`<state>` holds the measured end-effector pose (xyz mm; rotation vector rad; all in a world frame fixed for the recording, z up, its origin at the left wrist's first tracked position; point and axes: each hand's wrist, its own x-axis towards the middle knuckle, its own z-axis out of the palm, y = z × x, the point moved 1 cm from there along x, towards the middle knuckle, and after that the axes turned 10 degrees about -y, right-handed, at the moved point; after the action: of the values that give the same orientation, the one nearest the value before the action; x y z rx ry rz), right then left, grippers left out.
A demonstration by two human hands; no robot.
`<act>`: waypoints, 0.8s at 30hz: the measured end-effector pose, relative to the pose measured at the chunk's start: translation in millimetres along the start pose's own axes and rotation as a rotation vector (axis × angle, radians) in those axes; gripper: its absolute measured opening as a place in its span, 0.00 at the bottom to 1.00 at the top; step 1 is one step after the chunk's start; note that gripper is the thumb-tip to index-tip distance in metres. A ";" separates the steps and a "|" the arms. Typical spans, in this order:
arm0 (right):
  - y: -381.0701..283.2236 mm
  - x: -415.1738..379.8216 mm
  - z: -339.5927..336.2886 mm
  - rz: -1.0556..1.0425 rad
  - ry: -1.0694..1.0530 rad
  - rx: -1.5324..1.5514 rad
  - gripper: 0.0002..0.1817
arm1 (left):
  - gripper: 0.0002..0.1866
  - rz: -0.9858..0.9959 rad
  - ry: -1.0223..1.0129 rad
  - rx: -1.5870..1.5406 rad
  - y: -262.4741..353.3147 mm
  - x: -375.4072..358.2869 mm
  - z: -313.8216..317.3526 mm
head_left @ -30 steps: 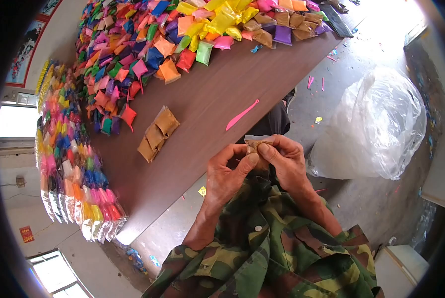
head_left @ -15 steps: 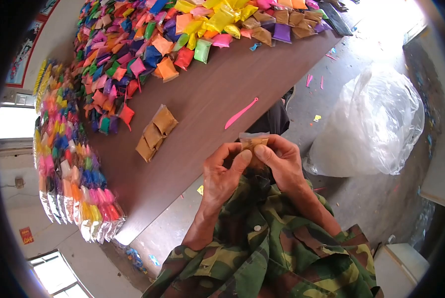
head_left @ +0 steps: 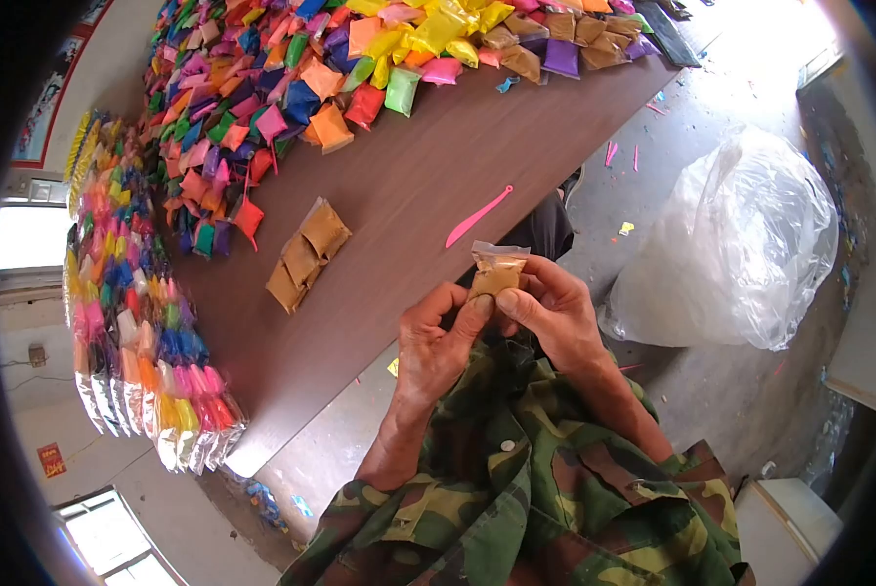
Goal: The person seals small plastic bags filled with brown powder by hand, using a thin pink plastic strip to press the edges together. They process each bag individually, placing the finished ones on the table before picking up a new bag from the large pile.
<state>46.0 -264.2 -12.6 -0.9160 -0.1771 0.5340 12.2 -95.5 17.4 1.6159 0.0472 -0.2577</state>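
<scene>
Between my two hands, in front of my chest, is a small clear plastic bag (head_left: 497,276) filled with something brown. My left hand (head_left: 440,342) grips its lower left side, with the thumb pressed on the front. From the other side my right hand (head_left: 555,317) pinches the bag, thumb on the front and fingers behind. The bag's clear top edge points away from me. Several similar brown packets (head_left: 308,256) lie together on the brown table to the left. A pink plastic knife (head_left: 479,216) rests near the table edge, just beyond my hands.
A large heap of colourful packets (head_left: 252,107) covers the far part of the table (head_left: 379,195). Stacked clear bags of coloured packets (head_left: 145,322) stand at the left edge. On the floor to the right sits a big clear plastic sack (head_left: 726,249), with scraps scattered around it.
The brown bag has come up slightly in my hands, and more of its front shows. My thumbs have shifted lower on it. The view has tilted a little.
</scene>
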 end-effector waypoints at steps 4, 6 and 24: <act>2.2 -0.4 -1.5 -0.078 -0.027 0.036 0.22 | 0.13 -0.064 0.012 -0.056 1.1 1.0 0.8; 3.9 -1.2 -2.7 -0.100 -0.048 0.037 0.22 | 0.14 -0.054 0.058 -0.100 9.0 2.2 6.1; 7.6 -2.0 2.5 -0.055 0.029 -0.005 0.10 | 0.12 -0.047 -0.004 -0.040 3.9 -1.6 -0.5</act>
<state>40.6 -259.7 -17.0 -0.9205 -0.1773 0.4692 11.4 -95.0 21.5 1.5755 0.0862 -0.2945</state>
